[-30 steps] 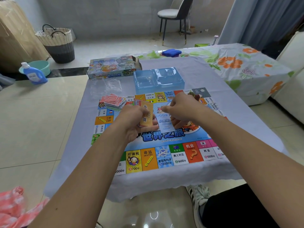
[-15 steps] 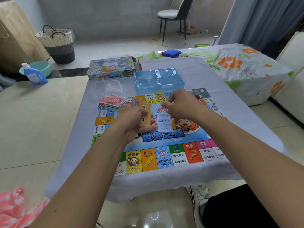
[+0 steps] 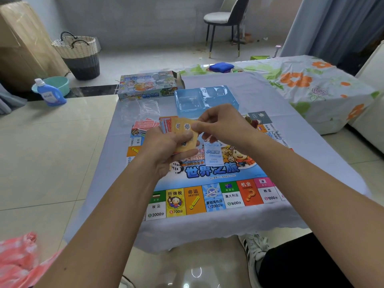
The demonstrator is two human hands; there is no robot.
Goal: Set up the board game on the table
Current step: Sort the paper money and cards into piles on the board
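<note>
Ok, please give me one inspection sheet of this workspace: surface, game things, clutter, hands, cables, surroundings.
Surface: table under a grey cloth, board unfolded on it.
Job's things: game box and blue tray behind the board; red cards at its far left corner; a pale blue note at its centre.
Clutter: clear plastic wrap.
Hands: left hand holds fanned orange notes; right hand pinches one.
Cables: nothing seen.
Surroundings: chair, basket, detergent bottle, floral-covered furniture.
</note>
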